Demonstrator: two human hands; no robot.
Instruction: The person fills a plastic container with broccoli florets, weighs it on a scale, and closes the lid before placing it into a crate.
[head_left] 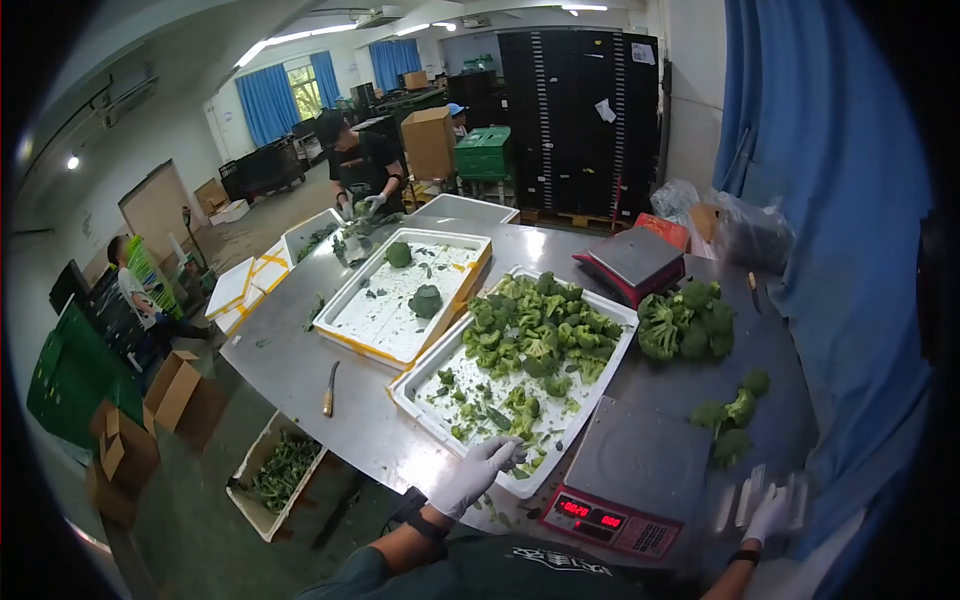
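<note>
My left hand (474, 480), in a white glove, is at the near edge of a white foam tray (420, 412). Its fingers are drawn together; what they hold, if anything, I cannot make out. Cut broccoli florets (540, 325) are heaped toward the tray's far side, with loose bits nearer me. My right hand (768, 515), also gloved, grips a clear plastic container (735, 505) at the table's right edge, somewhat blurred. Between my hands stands a red digital scale (610, 525), its grey plate bare and its red figures lit.
Broccoli heads (686, 322) and loose pieces (735, 415) lie right. A second scale (635, 262) stands behind. Another foam tray (375, 335) holds two heads. Knives (329, 390) lie on the steel table (290, 340). A co-worker (362, 165) handles greens opposite. A scrap bin (262, 520) stands below.
</note>
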